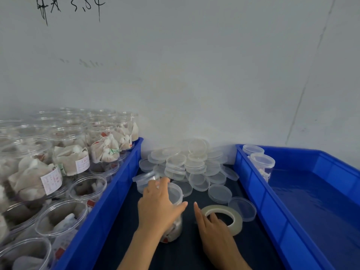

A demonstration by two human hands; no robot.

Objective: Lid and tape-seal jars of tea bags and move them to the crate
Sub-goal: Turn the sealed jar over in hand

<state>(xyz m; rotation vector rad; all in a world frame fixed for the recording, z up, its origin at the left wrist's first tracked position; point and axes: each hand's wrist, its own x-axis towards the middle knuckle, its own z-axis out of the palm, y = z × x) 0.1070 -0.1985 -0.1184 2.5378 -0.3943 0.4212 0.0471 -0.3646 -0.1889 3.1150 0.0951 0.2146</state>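
Step in hand: the jar of tea bags (172, 217) stood on the dark mat (124, 230) between the two crates, a clear lid (174, 191) already on its mouth; by my reading, lidding was finishing and taping was about to begin.
Left hand: the left hand (157, 205) was wrapped round the upper wall of the jar, fingers curled up to the lid's rim, thumb pointing right.
Right hand: the right hand (212, 225) lay over the near edge of the tape roll (224, 219), fingers curled into its core and forefinger stretched toward the jar; it appeared to be grasping the roll, though the underside of the grip was hidden.
Doing it well: the lid likely needed pressing down evenly all round before any tape went on; the left hand should steady the jar while the tape end was found and run along the seam between lid and wall.
Left crate: the blue left crate (109, 197) held many open jars (64, 217) stuffed with tea bags, none lidded as far as could be seen.
Right crate: the blue right crate (259, 201) held two lidded jars (262, 164) in its far left corner.
Lid pile: loose clear lids (187, 162) were heaped at the far end of the mat, against the wall.
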